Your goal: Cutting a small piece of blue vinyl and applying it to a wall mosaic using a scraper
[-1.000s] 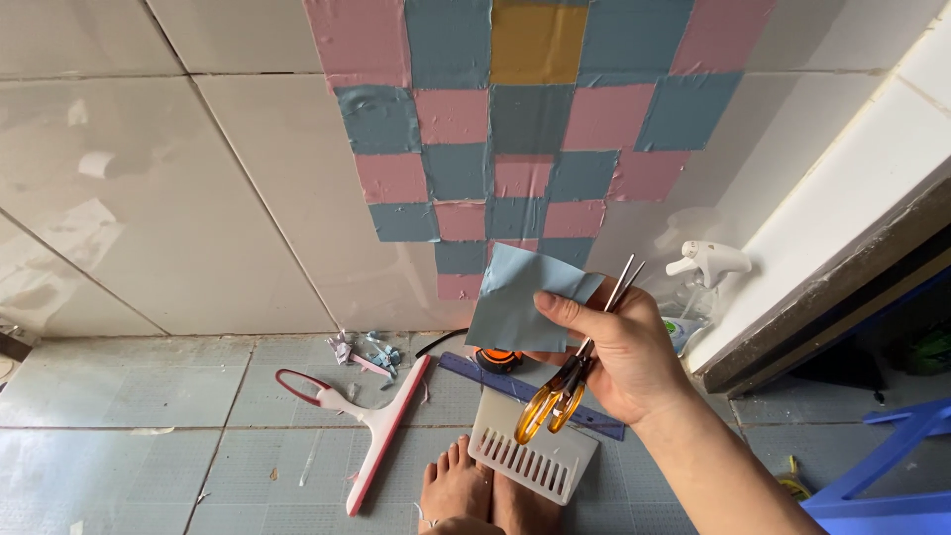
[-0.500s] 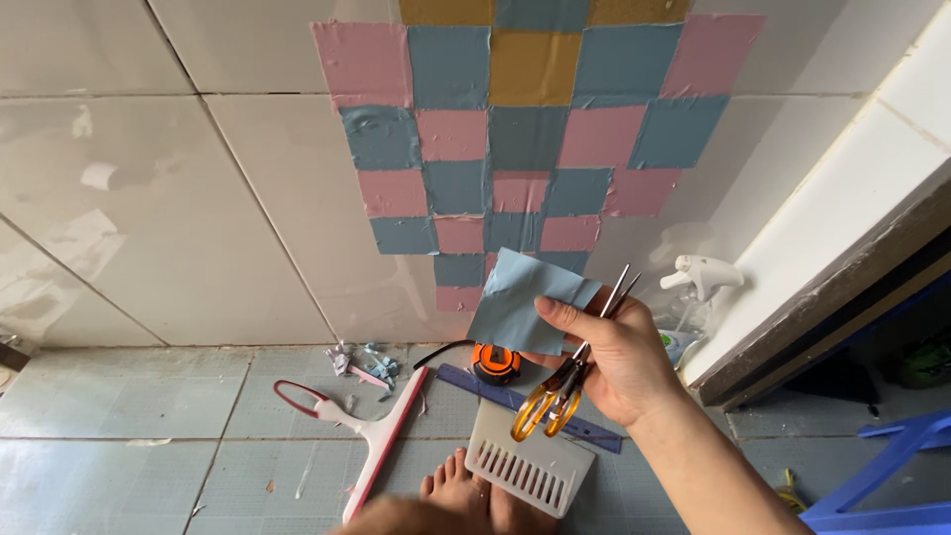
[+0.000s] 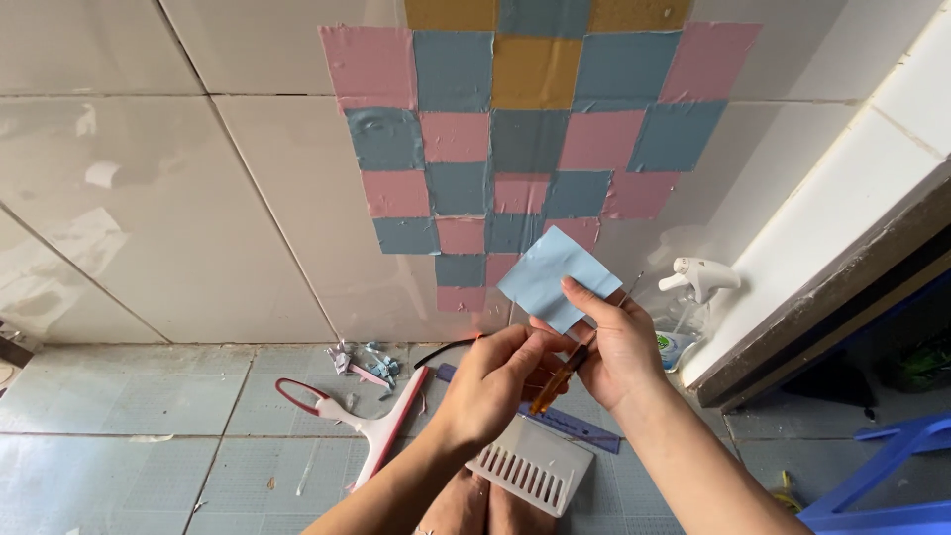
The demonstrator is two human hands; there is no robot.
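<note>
My right hand (image 3: 619, 347) holds a light blue square sheet (image 3: 555, 277) between thumb and fingers, along with orange-handled scissors (image 3: 560, 381) that hang down from the palm. My left hand (image 3: 495, 381) has come up beside it, and its fingertips touch the lower edge of the sheet and the scissors. Behind the hands, the white tiled wall (image 3: 198, 198) carries a patchwork of pink, blue and yellow squares (image 3: 525, 139).
On the grey floor tiles lie a squeegee with a red and white handle (image 3: 371, 431), a white toothed comb tool (image 3: 530, 471), a blue ruler (image 3: 575, 426) and crumpled scraps (image 3: 362, 362). A spray bottle (image 3: 688, 302) stands by the right ledge. My bare feet (image 3: 480, 505) show below.
My left hand has risen into view and met the right hand at the blue sheet. The view has tilted slightly, so more of the patchwork shows.
</note>
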